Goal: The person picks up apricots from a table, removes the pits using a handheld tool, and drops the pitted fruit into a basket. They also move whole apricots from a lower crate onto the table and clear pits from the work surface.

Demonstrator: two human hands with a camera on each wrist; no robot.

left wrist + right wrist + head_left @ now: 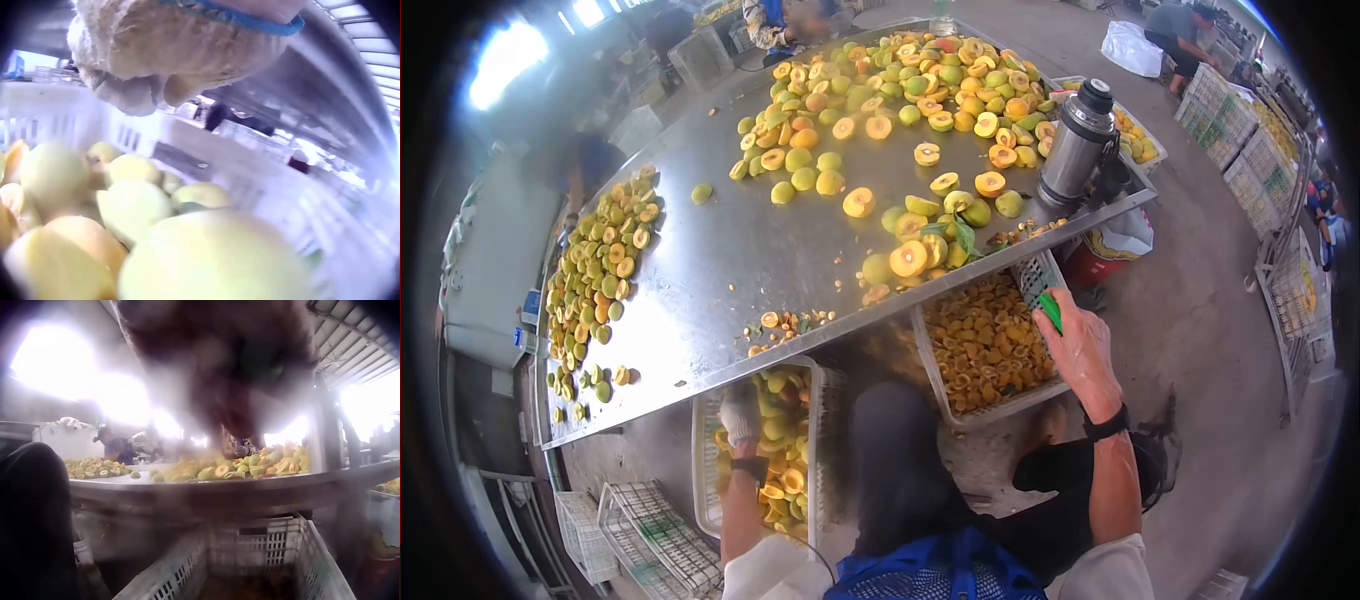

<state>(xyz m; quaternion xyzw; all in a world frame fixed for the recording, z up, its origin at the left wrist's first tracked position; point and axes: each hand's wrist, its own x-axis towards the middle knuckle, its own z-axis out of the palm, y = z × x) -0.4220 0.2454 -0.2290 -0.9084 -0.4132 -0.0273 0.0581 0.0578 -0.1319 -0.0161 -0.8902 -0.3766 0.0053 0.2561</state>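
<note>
My gloved left hand (741, 415) is down inside a white crate (701, 465) of green and orange fruit (775, 470); in the left wrist view the glove (162, 50) hangs over the fruit, its fingertips partly hidden. Whether it holds a fruit cannot be told. My bare right hand (1082, 350) grips a green-handled tool (1051, 310) above the far right corner of a second crate (955, 415), which holds small orange pieces (985, 345). In the right wrist view that hand (231, 369) is dark and blurred.
A metal table (740, 250) carries heaps of halved and whole fruit (605, 260), with a steel flask (1078, 145) near its right corner. Its front edge runs above both crates. Stacked crates (1215, 120) stand at the right, and empty crates (665, 535) lie at lower left.
</note>
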